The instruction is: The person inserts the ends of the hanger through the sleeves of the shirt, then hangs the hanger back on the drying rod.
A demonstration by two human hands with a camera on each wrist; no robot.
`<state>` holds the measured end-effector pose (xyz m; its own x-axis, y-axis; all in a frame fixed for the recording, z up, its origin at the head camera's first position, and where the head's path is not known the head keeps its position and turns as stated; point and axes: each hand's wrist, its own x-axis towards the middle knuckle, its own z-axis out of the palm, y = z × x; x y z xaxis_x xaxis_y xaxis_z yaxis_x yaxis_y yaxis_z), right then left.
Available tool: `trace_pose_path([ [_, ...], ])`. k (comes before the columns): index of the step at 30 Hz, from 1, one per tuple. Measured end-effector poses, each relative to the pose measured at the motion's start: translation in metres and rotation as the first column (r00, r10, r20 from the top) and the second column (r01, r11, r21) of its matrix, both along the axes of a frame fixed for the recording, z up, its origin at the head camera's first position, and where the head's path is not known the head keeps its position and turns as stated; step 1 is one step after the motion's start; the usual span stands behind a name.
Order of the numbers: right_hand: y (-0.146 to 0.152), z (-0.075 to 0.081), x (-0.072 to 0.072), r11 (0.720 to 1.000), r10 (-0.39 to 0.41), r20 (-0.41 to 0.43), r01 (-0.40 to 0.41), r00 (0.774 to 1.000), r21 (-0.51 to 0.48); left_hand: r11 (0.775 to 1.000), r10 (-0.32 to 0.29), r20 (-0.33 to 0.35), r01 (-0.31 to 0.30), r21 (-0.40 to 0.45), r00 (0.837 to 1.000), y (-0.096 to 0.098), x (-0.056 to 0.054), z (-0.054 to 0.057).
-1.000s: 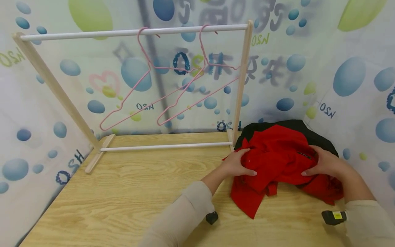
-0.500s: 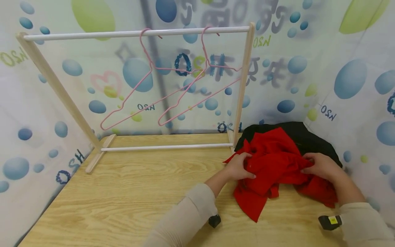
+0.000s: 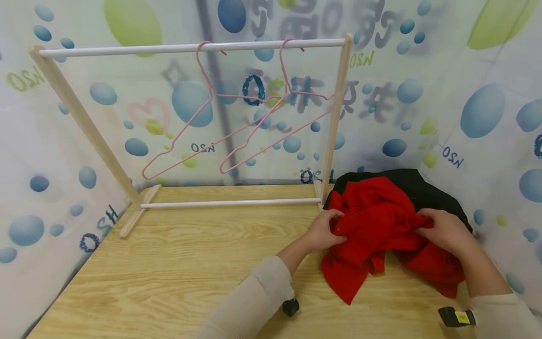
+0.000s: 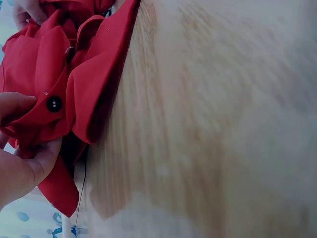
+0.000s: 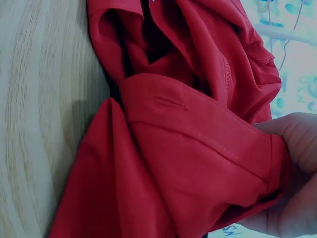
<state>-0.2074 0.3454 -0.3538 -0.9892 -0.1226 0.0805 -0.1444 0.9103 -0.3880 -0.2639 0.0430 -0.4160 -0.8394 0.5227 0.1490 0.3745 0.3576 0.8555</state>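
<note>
Gripping a red garment from both sides

Pinching a fold apiece, two hands hold the red garment (image 3: pixel 378 207) toward the far right corner of the table. It is bunched, so I cannot tell what kind of garment it is. The left hand (image 3: pixel 323 231) has its thumb and fingers closed on cloth beside a black button (image 4: pixel 54 104); the right hand (image 3: pixel 444 230) pinches the end of a stitched band, along which a buttonhole (image 5: pixel 172 103) shows. Gripping at opposite sides probably lets the person spread and control the limp cloth, while the table (image 3: pixel 190 263) seems to bear part of its weight: one loose flap hangs down toward the near edge, and another part lies below the right hand.

Just behind, a black cloth (image 3: pixel 438 194) lies heaped toward the same corner, partly covered by the red one in the head view. Sitting there, it likely leaves the front of the table for handling.

Along the far edge stands a rack (image 3: pixel 169 48), its wooden feet apparently giving it balance and its lower bar bracing the posts. From its top rail hang a left hanger (image 3: pixel 191 119) and a right hanger (image 3: pixel 276 141), both pink and with nothing on them, their hooks over the rail so that each presumably can slide or lift off.
</note>
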Motion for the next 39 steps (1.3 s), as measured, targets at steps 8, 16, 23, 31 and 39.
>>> trace_pose_path([
  [8,-0.014,0.012,0.013,1.000,-0.008,-0.073,0.007,0.997,-0.014,0.994,-0.012,0.013,0.011,0.108,1.000,-0.014,0.002,0.007],
  [16,-0.031,0.019,0.024,0.998,-0.019,-0.144,0.009,0.989,-0.069,0.977,-0.005,0.000,0.005,0.215,1.000,-0.031,0.002,0.014],
  [23,-0.047,0.023,0.029,0.995,-0.004,-0.247,-0.020,0.969,-0.094,0.977,0.000,-0.033,0.007,0.211,0.999,-0.049,0.006,0.024],
  [31,-0.063,0.025,0.036,0.991,0.023,-0.312,-0.062,0.950,-0.116,0.976,-0.005,-0.063,0.018,0.218,0.998,-0.070,0.014,0.031],
  [39,-0.080,0.027,0.042,0.986,0.062,-0.348,-0.112,0.936,-0.126,0.974,-0.002,-0.082,0.020,0.225,0.997,-0.092,0.026,0.034],
])
